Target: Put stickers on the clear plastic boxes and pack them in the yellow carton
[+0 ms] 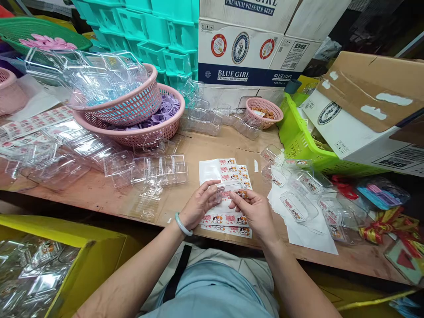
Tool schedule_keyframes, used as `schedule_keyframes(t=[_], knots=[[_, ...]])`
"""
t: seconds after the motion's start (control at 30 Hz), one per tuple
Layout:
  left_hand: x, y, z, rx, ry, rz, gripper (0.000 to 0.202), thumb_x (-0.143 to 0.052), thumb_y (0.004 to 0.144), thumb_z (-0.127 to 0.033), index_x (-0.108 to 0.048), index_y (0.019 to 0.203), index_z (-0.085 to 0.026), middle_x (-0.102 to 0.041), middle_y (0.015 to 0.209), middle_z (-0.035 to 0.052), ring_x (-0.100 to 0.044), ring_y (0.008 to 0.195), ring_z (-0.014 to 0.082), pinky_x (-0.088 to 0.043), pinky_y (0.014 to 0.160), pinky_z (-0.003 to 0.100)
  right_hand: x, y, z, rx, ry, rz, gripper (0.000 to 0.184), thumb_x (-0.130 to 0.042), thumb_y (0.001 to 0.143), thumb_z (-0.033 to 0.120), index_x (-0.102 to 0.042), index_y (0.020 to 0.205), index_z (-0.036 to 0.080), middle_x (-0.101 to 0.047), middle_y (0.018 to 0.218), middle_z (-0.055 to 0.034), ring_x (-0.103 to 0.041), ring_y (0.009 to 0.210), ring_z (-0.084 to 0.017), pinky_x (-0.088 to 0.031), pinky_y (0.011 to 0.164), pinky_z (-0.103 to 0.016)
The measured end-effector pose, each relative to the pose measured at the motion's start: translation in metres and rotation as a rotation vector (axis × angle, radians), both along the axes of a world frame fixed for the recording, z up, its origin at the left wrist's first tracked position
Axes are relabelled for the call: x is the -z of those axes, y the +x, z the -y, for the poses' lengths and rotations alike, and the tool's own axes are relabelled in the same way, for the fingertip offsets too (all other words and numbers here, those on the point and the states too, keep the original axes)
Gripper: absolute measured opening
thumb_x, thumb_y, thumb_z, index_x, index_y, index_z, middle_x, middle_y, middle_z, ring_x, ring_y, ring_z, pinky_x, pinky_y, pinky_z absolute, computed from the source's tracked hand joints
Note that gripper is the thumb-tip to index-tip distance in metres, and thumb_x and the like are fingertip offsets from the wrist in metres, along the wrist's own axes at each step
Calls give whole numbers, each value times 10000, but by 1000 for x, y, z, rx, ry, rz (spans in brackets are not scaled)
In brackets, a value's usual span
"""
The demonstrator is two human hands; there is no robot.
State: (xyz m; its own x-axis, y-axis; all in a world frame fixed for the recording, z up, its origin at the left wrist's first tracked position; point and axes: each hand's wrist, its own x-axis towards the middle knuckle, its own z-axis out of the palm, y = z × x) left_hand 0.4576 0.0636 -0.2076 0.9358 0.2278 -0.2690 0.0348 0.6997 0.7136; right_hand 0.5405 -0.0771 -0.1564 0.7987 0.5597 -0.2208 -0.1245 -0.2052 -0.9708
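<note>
Between my hands, above the sticker sheets [228, 219], is a small clear plastic case [228, 186]. My left hand [202, 201] grips its left end between thumb and fingers, a pale bangle round the wrist. At the other end, my right hand [253, 210] pinches a cat-print sticker [241, 193] against or just over the case; whether it is stuck down there I cannot tell. The sheets carry rows of pink lettering and cartoon cats. To the right lie several clear cases with such stickers [294, 206] on white backing paper [309, 238].
Plain clear plastic trays [167, 170] are heaped at the left. Behind them stand stacked pink baskets [132, 132] with purple pieces and clear packaging. A small pink basket [265, 123], lime crate [298, 137] and beer carton [245, 79] line the back. A yellow bin [99, 260] sits lower left.
</note>
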Motion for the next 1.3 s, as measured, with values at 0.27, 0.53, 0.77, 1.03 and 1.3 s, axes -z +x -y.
schedule_keyframes(t=[0.27, 0.53, 0.77, 1.03, 1.3], knots=[[-2, -1, 1, -1, 14, -7, 389, -652, 834, -397, -558, 1166, -216, -634, 1140, 76, -612, 1017, 179, -434, 938, 346, 2, 0, -1, -6, -40, 59, 303, -711, 745, 455, -685, 766, 154, -675, 608, -16, -512, 499, -98, -411, 494, -214], [-2, 2, 11, -89, 163, -9, 516, -776, 713, -293, -498, 1139, -207, -676, 1027, 61, -630, 967, 162, -455, 920, 308, 16, -7, 0, 119, -247, 580, 285, -651, 803, 467, -651, 822, 183, -558, 620, 22, -497, 558, -114, -421, 567, -242], [-19, -1, 14, -88, 274, 9, 508, -759, 733, -306, -489, 1155, -224, -656, 1060, 46, -618, 993, 168, -481, 892, 284, 22, 14, 17, 231, -87, 434, 981, -795, 633, 515, -255, 1411, 258, -531, 1263, -119, -595, 984, -212, -520, 791, -326], [-24, 0, 22, 158, 347, 165, 488, -689, 795, -325, -484, 1230, -245, -556, 1298, 103, -544, 1197, 267, -468, 992, 407, 6, 11, 46, -158, 56, 176, 599, -633, 837, 477, -423, 1366, 289, -602, 1224, -62, -620, 1018, -206, -513, 877, -352], [-4, -10, -2, -330, 1202, -77, 362, -587, 862, -343, -554, 1204, -231, -525, 1318, 101, -487, 1248, 253, -456, 1003, 437, 16, 106, 167, 773, -587, 1171, 694, -667, 702, 595, -506, 1215, 157, -603, 1146, -176, -558, 1091, -368, -405, 963, -573]])
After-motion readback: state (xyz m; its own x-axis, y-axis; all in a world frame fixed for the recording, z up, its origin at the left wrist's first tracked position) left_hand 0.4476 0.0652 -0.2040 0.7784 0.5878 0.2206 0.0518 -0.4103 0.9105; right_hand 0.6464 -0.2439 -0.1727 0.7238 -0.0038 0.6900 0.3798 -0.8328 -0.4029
